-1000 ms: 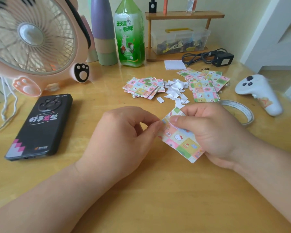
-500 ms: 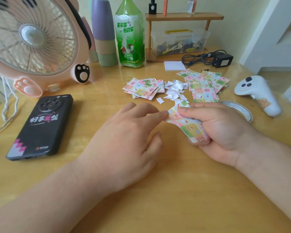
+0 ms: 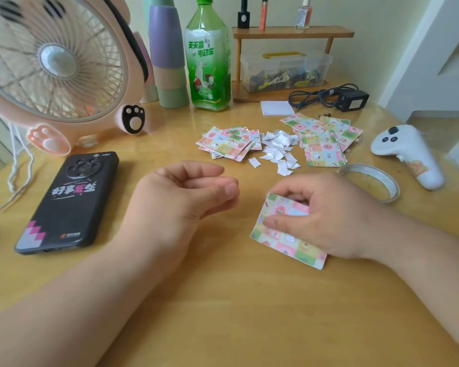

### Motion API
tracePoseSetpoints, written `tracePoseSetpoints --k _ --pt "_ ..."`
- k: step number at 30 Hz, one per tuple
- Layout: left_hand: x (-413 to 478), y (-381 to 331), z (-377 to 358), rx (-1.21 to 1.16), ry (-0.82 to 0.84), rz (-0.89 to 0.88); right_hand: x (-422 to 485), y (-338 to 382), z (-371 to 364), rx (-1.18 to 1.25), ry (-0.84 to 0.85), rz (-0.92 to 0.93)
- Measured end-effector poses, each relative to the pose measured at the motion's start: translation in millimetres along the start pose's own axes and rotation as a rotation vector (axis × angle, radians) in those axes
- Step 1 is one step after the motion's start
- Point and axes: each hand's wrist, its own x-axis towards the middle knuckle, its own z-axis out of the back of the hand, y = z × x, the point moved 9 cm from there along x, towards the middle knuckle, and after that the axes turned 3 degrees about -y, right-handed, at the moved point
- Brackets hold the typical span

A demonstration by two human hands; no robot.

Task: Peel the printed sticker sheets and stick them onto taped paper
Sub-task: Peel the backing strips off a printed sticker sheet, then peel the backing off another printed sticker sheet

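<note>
Right hand, centre right of frame: grip narrow, holding a pastel-checked printed sticker sheet. The thumb lies across its printed face and curled fingers sit at its upper edge. The lower corner of the sheet shows free below the palm; cannot tell whether it touches the pale wooden bench or hangs just over it. Left hand, centre of frame, apart from the sheet: grip loosely curled, thumb near forefinger, nothing seen in it. Upper centre of frame: two loose piles of like sheets, the left-hand pile and the right-hand pile, with a heap of small white paper scraps between them. A clear tape roll lies just beyond the right hand. Cannot tell which sheets are the taped paper. Judgement on handling: the sheet looks thin, light and limp. It should bend under any pinch, crease if squeezed and tear if pulled fast. Once the backing is off, the sticky side will likely cling to fingers. Best taken at one corner, with a nail worked into the edge to lift the layer and the other hand pinning the opposite margin flat. The pink cat-paw desk fan, upper left, could scatter loose sheets if it is running.
</note>
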Motion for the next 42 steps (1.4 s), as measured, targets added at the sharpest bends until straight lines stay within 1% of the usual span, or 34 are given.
tracePoseSetpoints --k 3,5,7,9,10,11,13,15,17,22,25,27,28,30,33,35,37,40,41,42 --pt "1.9 -4.7 -2.5 -0.078 -0.002 -0.004 1.4 7.4 3.9 -0.208 -0.083 0.079" --pt "2.5 -7.4 -3.9 -0.081 -0.009 -0.018 0.2 14.7 12.7 -0.246 -0.143 0.140" --pt "3.3 -8.3 -1.9 -0.055 -0.033 -0.042 -2.3 14.8 31.7 -0.260 -0.260 0.157" --pt "2.2 -9.8 3.1 0.004 -0.071 -0.082 -4.6 3.4 64.4 -0.292 -0.424 0.075" --pt "1.0 -10.2 4.4 0.062 -0.081 -0.101 -5.3 -7.8 78.4 -0.298 -0.449 -0.010" --pt "-0.1 -10.2 3.6 0.130 -0.074 -0.121 -5.4 -20.5 87.8 -0.297 -0.424 -0.102" --pt "-2.2 -9.1 -3.9 0.215 -0.022 -0.148 -6.2 -38.7 90.5 -0.257 -0.295 -0.229" --pt "-4.6 -5.0 -12.9 0.244 0.046 -0.135 -7.2 -42.5 79.1 -0.230 -0.167 -0.263" --pt "-4.8 -1.2 -17.4 0.300 0.092 -0.128 -7.4 -37.4 65.3 -0.203 -0.117 -0.245" --pt "-10.0 -0.6 -24.8 0.527 0.192 -0.194 -7.2 -17.8 49.2 -0.084 -0.129 -0.136" --pt "-17.8 -0.6 -34.9 0.691 0.280 -0.286 -13.4 -12.4 71.2 -0.050 -0.260 -0.112" --pt "-19.5 -1.9 -40.9 0.761 0.343 -0.387 -17.6 -10.4 79.3 -0.020 -0.273 -0.138" --pt "-21.1 -1.9 -45.7 0.816 0.392 -0.448 -19.2 -11.2 77.5 -0.075 -0.242 -0.163" --pt "-26.6 1.1 -57.9 0.912 0.526 -0.568 -23.7 -12.6 66.7 -0.277 -0.127 -0.209" --pt "-37.9 8.1 -72.1 1.028 0.685 -0.657 -32.7 2.4 48.5 -0.464 0.011 -0.179" --pt "-41.5 14.3 -76.1 1.092 0.739 -0.650 -40.0 15.6 34.6 -0.567 0.106 -0.135" --pt "-40.8 19.0 -76.0 1.135 0.763 -0.602 -47.8 26.1 20.4 -0.589 0.203 -0.091" --pt "-42.1 23.5 -75.9 1.190 0.812 -0.552 -56.7 24.0 11.4 -0.551 0.311 -0.085" --pt "-43.9 25.0 -77.1 1.213 0.832 -0.542 -56.5 21.7 12.4 -0.494 0.324 -0.101" --pt "-44.2 27.3 -78.6 1.243 0.843 -0.530 -54.4 19.5 13.9 -0.379 0.322 -0.131"
